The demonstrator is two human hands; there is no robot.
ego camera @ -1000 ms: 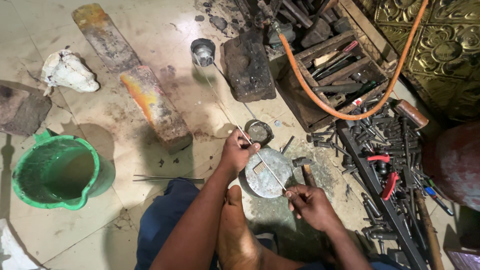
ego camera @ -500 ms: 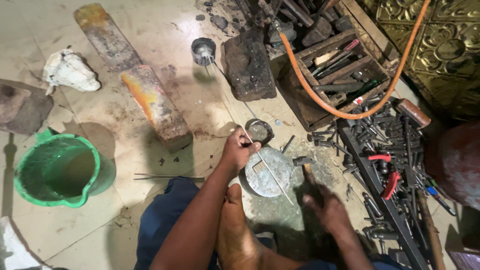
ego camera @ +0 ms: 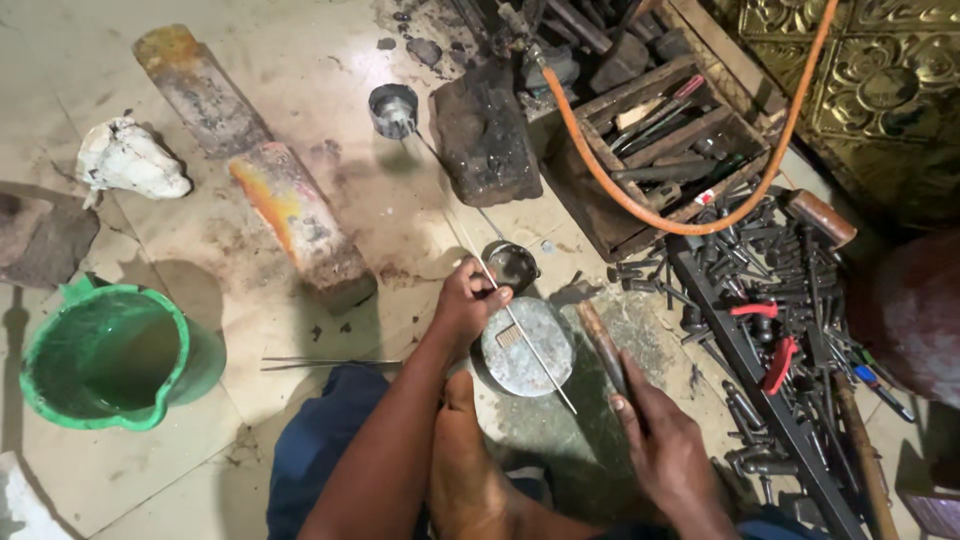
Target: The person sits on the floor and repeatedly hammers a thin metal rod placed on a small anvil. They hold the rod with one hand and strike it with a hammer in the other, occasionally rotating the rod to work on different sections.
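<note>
Steel rod (ego camera: 520, 330) is lying across the round metal block (ego camera: 527, 347) as I am pinching it in my left hand (ego camera: 468, 303), my right hand (ego camera: 665, 440) gripping a hammer handle (ego camera: 602, 345) just beside that block.

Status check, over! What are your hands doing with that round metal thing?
Left hand pinches thin rod across round metal disc. Right hand grips wooden-handled hammer beside disc. Small cup close behind.
</note>
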